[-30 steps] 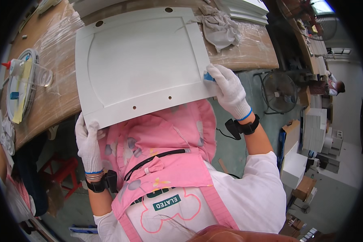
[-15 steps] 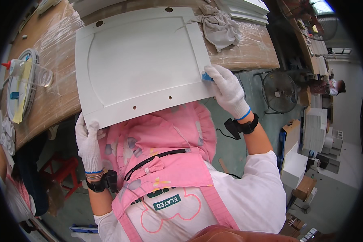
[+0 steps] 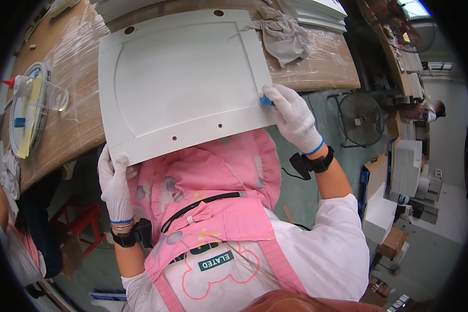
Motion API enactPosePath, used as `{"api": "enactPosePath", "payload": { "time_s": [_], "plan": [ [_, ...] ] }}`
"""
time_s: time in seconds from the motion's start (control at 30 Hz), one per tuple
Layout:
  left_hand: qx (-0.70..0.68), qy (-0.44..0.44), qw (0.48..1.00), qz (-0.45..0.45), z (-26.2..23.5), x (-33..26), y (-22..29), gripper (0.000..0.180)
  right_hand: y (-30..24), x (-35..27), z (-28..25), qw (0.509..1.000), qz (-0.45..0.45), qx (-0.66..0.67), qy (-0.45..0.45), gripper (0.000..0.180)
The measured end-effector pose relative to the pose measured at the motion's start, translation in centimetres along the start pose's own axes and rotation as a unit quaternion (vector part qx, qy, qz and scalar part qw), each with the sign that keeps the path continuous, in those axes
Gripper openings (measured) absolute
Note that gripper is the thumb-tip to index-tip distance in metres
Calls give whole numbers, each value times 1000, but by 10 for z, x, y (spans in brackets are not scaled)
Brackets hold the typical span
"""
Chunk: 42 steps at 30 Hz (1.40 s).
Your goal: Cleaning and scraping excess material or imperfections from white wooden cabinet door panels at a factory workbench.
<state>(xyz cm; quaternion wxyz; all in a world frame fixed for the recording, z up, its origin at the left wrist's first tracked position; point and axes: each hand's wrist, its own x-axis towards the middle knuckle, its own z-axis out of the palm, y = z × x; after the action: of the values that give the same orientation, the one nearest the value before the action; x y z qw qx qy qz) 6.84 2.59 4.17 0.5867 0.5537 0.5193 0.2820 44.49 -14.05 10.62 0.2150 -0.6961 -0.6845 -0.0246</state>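
A white cabinet door panel point(image 3: 187, 78) with a recessed middle lies partly on the table, and its near edge juts out over my pink apron. My left hand point(image 3: 114, 179), in a white knitted glove, is closed on the panel's near left corner, thumb on top and fingers hidden beneath. At the near right corner, my gloved right hand point(image 3: 295, 115) pinches a small blue block point(image 3: 266, 100) against the panel's right border. Most of that block is hidden by the fingers. Two small holes show in the panel's near border, two larger round ones along its far side.
Brown, film-wrapped table point(image 3: 70, 112) under the panel. On its left, a white lid point(image 3: 38, 127) carries a clear bottle point(image 3: 41, 93) and a blue piece point(image 3: 19, 122). A crumpled grey rag point(image 3: 283, 36) and stacked white panels point(image 3: 317, 13) lie far right. A floor fan point(image 3: 360, 119) stands right.
The panel has shifted a few pixels to the right. Both hands keep their places on it almost unchanged.
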Motion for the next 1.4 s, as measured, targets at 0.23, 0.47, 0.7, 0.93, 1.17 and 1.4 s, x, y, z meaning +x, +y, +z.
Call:
{"api": "enactPosePath", "payload": {
  "time_s": [0.23,0.47,0.7,0.93,1.17,1.4],
  "plan": [
    [9,5,1000,-2,-1,0,0,65,3,-1,1,999,17,35,-5,50],
    [-4,5,1000,-2,-1,1,-2,65,4,-4,3,996,48,73,34,52],
    [7,10,1000,4,1,-1,0,66,18,-8,-6,790,310,515,117,40],
    [12,-5,1000,10,-1,3,-4,68,8,2,11,745,375,551,22,42],
    [4,-2,1000,5,-2,1,-2,66,29,5,3,702,389,597,0,41],
    [-7,15,1000,-16,-1,1,-3,65,-27,29,23,716,385,579,-65,39]
  ]
}}
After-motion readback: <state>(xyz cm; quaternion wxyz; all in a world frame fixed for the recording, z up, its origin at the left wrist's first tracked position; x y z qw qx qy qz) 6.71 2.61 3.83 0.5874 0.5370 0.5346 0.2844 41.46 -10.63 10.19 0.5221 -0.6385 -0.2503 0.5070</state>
